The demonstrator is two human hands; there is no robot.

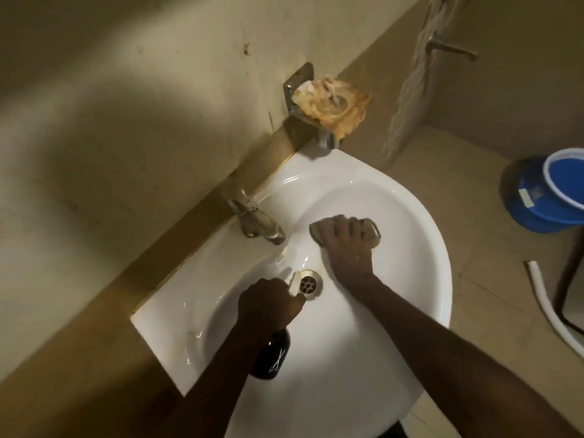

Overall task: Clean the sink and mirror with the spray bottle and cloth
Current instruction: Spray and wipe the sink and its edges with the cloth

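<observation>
Left hand: my left hand (268, 306) is curled tight round the neck of the dark spray bottle (270, 355), and its white nozzle (294, 283) pokes out past my knuckles, right over the drain (308, 284).
Right hand: my right hand (346, 245) lies flat, fingers spread, pressing the cloth (369, 229) against the inner wall of the bowl.
Cloth: greyish and bunched, mostly hidden under my fingers, on the far right slope of the basin, apart from the drain.
Sink: the white sink (420, 279) shines wet; the bottle's body hangs above its near left side.
Tap: the metal tap (259, 224) sits on the back ledge, its spout reaching toward the bowl, left of the cloth.
Wall: a metal holder with a crumpled orange rag (331, 105) is mounted above the sink's far corner.
Floor: a blue bucket (550, 191) is off to the right, well apart from the sink, and a white hose (550, 314) curves nearby.
</observation>
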